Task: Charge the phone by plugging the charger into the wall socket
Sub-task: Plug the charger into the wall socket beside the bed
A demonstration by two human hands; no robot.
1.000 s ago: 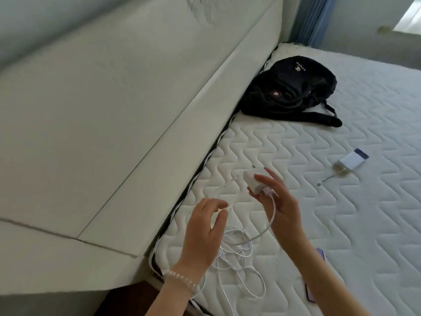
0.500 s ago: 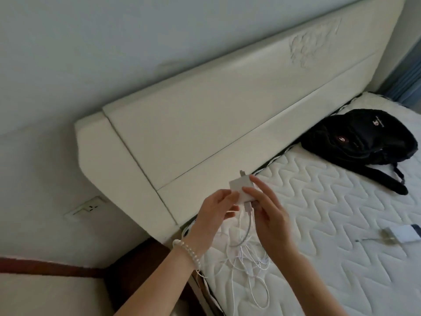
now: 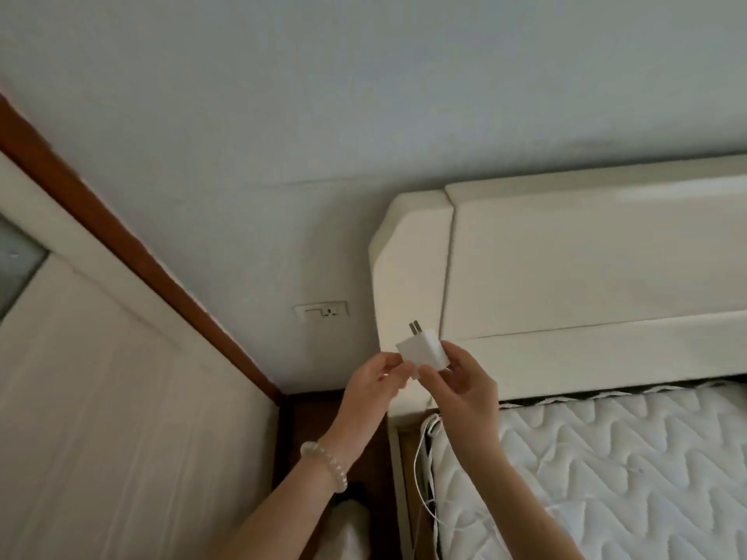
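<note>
Since half a second ago the view has swung left and the hands have carried the charger (image 3: 422, 349) off the mattress (image 3: 606, 458) towards the wall: the backpack and the small white box are out of sight, and the wall socket (image 3: 322, 311), then low at the far left, now sits just up and left of the hands.

Going left to right: a pale panel with a brown wooden edge (image 3: 133, 252) runs down to the corner. On the wall beside it is the socket, a wide white plate close to the left end of the headboard (image 3: 408, 268). Next comes the left hand (image 3: 374, 383), a bead bracelet (image 3: 325, 464) on its wrist; its fingertips pinch the charger's near left corner. The right hand (image 3: 461, 388) grips the charger's right side and underside, thumb and fingers curled round it. The cable (image 3: 420, 474) drops from under the hands along the mattress's left edge. The phone is not in view.

What the next move turns on: the charger's two prongs (image 3: 414, 328) point up and away, roughly at the wall, and the socket lies just up and to the left of them, near but apart. The left hand is the nearer to it. I judge the block needs a short carry left and forward, with the prongs squared to the plate's slots; a skewed approach could scrape the plate rather than seat.
</note>
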